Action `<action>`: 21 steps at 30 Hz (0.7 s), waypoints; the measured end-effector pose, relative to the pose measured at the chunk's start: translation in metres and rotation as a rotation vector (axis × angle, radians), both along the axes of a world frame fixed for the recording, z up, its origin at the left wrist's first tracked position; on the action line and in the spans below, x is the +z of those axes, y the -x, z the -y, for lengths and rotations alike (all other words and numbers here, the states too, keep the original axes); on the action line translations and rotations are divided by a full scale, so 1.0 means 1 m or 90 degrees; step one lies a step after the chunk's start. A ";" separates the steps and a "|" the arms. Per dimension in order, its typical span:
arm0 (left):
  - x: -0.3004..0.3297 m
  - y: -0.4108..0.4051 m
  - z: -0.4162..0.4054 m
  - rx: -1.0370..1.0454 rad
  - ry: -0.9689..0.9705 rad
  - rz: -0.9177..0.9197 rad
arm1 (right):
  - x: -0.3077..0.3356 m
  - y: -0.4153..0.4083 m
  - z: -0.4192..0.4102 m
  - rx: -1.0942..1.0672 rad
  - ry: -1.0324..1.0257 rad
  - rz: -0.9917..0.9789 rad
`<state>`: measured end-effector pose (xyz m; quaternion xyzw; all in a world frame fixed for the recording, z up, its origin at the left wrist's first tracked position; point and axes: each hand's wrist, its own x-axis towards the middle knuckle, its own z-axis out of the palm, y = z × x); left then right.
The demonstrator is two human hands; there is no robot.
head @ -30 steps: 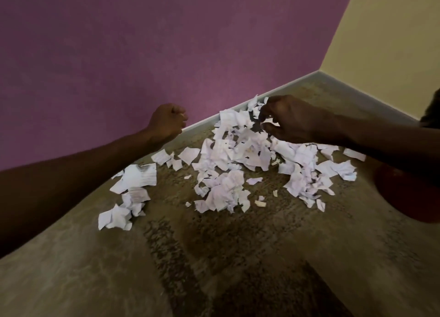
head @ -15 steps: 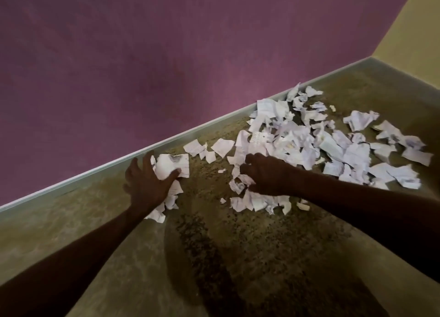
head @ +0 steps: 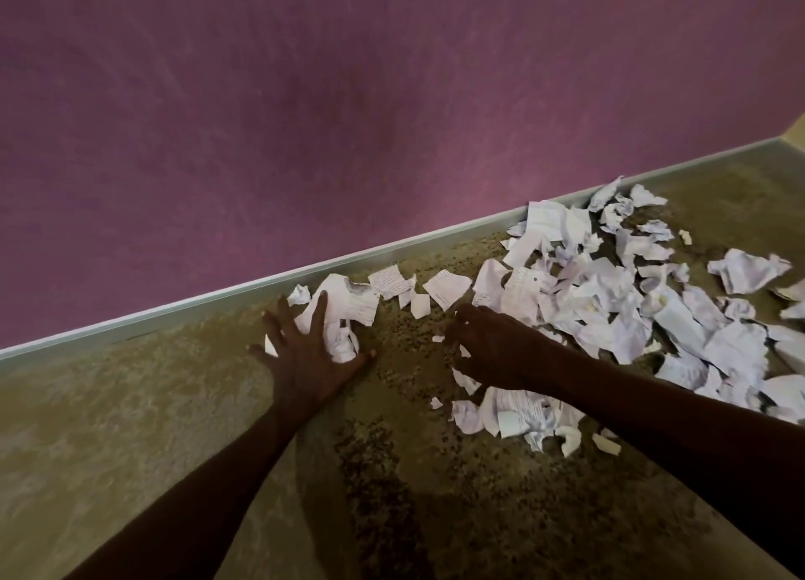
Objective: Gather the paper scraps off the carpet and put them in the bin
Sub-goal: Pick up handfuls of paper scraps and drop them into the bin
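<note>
Pressing down with straight, spread fingers, your left hand (head: 307,357) lies flat on a small clump of torn white paper scraps (head: 348,314) on the mottled brown carpet (head: 435,505), at 10 o'clock from your right hand (head: 492,348). Your right hand rests with loosely curled fingers on the near edge of the large pile of white paper scraps (head: 631,301), which spreads toward 2 o'clock along the pale skirting (head: 174,311) under the purple wall (head: 305,122).

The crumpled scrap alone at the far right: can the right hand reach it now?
Probably yes. The right hand rests at the pile's left edge; only loose scraps lie between it and the crumpled scrap.
</note>
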<state>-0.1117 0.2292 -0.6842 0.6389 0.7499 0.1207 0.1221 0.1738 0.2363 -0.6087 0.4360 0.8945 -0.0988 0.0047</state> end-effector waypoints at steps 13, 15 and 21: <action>-0.014 -0.001 -0.037 -0.084 -0.197 0.021 | -0.024 0.009 -0.071 -0.122 -0.053 -0.170; -0.014 -0.002 -0.036 -0.073 -0.222 0.063 | -0.030 0.022 -0.088 -0.127 -0.016 -0.151; -0.012 -0.004 -0.037 -0.056 -0.246 0.088 | -0.057 0.061 -0.109 -0.172 0.159 -0.041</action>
